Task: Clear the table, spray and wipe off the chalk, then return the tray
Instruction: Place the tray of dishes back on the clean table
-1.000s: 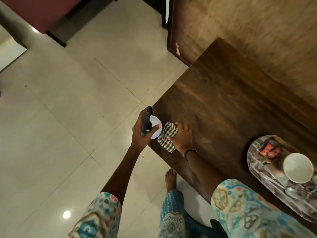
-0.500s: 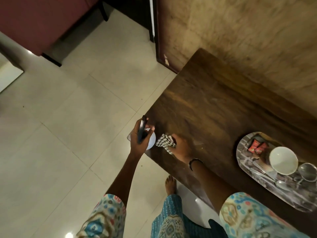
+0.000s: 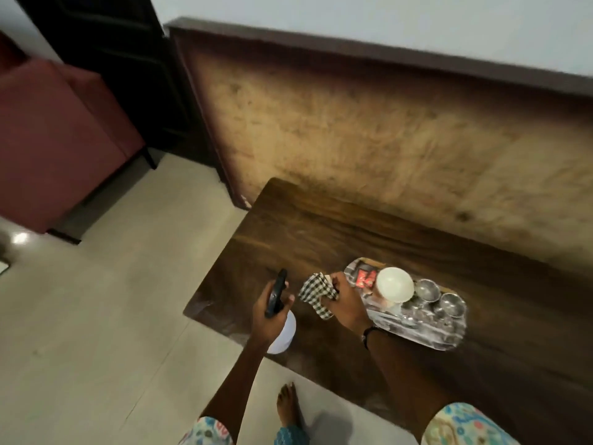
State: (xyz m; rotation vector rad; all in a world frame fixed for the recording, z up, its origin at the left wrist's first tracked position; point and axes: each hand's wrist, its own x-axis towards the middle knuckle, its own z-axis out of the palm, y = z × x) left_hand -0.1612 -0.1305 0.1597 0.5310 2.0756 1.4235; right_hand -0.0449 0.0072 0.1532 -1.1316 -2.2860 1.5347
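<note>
My left hand grips a white spray bottle with a dark trigger head, held over the near left edge of the dark wooden table. Just to its right, my right hand clutches a bunched black-and-white checked cloth above the tabletop. A patterned grey tray sits on the table right beside that hand. It carries a white bowl, two small steel bowls, red packets and spoons. Pale smears show on the wood near the table's front edge.
A tall wooden panel backs the table. To the left stand a dark door and a red sofa on a pale tiled floor. My bare foot rests on the floor by the table's near edge.
The view has tilted up and swung right, so the tray now lies close to my right hand. Both hands have lifted a little, still holding the bottle and the cloth.
</note>
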